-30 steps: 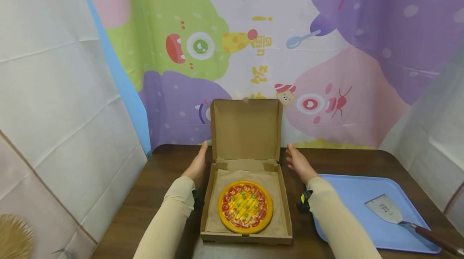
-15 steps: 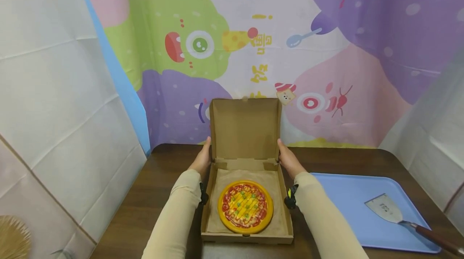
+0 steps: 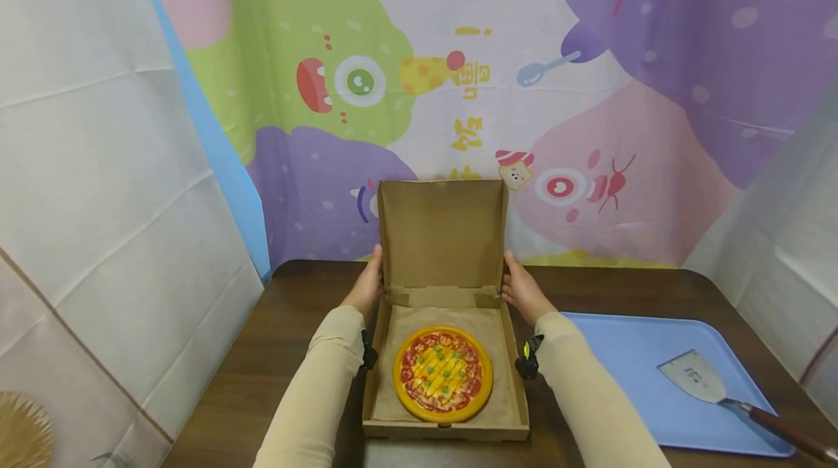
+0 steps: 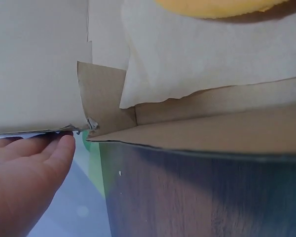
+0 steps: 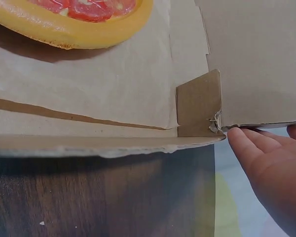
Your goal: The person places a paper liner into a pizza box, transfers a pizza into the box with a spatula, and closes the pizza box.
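An open cardboard pizza box stands on the table with its lid raised at the back. Inside, on brown paper, lies a round pizza with a thick yellow crust. My left hand is at the lid's left side, low near the hinge; its fingers reach under the lid's edge in the left wrist view. Opposite it, my right hand has its fingers at the lid's right edge. In the right wrist view those fingers extend along the lid beside a torn corner. The lid partly hides both sets of fingertips.
On the right, a blue tray bears a spatula whose wooden handle sticks out over the tray's corner. A cartoon-printed curtain hangs right behind the brown table. Pale cloth walls rise at both sides.
Both hands have come inward from beside the box to the lid's two sides. Over the last half second the right hand has shifted slightly outward. Box, pizza and tray stay in place.
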The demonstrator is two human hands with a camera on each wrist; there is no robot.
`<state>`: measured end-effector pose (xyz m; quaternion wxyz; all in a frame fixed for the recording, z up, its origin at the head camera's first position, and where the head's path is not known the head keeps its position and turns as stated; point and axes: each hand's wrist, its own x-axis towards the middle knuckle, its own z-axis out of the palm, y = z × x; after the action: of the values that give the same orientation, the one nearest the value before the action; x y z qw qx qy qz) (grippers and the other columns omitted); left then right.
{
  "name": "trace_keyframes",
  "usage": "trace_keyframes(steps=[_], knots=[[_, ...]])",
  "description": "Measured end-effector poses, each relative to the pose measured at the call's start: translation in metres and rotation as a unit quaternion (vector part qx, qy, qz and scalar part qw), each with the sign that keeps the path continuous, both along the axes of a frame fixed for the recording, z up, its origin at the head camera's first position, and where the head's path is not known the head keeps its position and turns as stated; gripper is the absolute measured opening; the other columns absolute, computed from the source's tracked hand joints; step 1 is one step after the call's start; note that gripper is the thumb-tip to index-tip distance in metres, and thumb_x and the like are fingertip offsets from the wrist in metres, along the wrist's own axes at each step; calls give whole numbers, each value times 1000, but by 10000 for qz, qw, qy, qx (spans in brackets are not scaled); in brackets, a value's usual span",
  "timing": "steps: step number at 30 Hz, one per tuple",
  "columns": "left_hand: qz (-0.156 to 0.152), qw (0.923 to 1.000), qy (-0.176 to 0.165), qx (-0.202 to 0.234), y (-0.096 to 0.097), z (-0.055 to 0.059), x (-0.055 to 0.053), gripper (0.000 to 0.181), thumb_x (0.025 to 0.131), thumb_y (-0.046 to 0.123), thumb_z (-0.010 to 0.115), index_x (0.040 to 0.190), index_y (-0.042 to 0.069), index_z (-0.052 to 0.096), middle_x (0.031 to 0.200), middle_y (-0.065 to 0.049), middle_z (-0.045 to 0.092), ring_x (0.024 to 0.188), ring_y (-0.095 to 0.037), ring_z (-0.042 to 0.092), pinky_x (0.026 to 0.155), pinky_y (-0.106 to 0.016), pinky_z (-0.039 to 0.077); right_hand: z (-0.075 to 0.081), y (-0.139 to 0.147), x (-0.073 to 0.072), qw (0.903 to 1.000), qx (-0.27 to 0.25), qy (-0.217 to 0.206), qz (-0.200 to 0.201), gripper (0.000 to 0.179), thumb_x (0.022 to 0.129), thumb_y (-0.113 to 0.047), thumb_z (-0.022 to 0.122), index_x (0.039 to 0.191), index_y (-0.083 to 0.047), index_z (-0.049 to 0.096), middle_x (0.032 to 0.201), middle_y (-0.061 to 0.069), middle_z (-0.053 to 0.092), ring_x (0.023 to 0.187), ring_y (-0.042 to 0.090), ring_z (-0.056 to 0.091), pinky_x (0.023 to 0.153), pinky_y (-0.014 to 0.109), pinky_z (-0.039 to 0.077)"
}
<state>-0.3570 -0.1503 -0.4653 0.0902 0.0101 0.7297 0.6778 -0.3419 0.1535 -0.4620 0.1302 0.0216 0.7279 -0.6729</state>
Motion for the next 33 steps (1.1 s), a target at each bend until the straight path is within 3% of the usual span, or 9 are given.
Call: trace_keyframes(steps=[7, 12, 18, 29, 33], knots=[[-155, 9998, 84, -25, -2, 3, 5, 82, 98, 65, 6, 158, 9, -4, 162, -27, 4, 149, -45, 8, 120, -58, 11, 1, 2, 5, 9999, -157, 9, 23, 80, 100, -62, 15, 158, -9, -2, 159, 34, 4, 142, 56, 18, 117, 57, 25], [-98, 9999, -42, 53, -3, 5, 9, 86, 99, 63, 2, 155, -2, 0, 162, -27, 3, 149, -44, 7, 121, -57, 10, 1, 3, 9, 9995, -303, -8, 62, 83, 100, -62, 14, 157, -4, -1, 159, 34, 2, 143, 55, 16, 118, 56, 23], [-70, 9994, -212, 255, -7, 5, 11, 91, 99, 62, 1, 153, -10, 9, 159, -32, 14, 148, -45, 15, 121, -54, 11, 2, 6, 15, 9996, -157, 51, 241, 87, 100, -63, 13, 155, 2, -3, 160, 31, 0, 144, 53, 16, 118, 55, 22], [-426, 9980, -394, 255, -15, 8, 20, 91, 97, 65, -1, 154, -6, 8, 155, -36, 20, 145, -50, 18, 121, -57, 11, 5, 12, 21, 9973, 91, 240, 693, 85, 100, -63, 12, 155, 0, -5, 162, 27, -5, 145, 51, 13, 119, 55, 20], [-506, 9976, -442, 191, -17, 9, 25, 92, 97, 66, 2, 155, -5, 4, 155, -37, 17, 143, -54, 19, 119, -60, 14, 5, 13, 24, 9970, 210, 181, 725, 84, 100, -63, 13, 156, -2, -3, 162, 27, 1, 145, 50, 15, 119, 57, 20]])
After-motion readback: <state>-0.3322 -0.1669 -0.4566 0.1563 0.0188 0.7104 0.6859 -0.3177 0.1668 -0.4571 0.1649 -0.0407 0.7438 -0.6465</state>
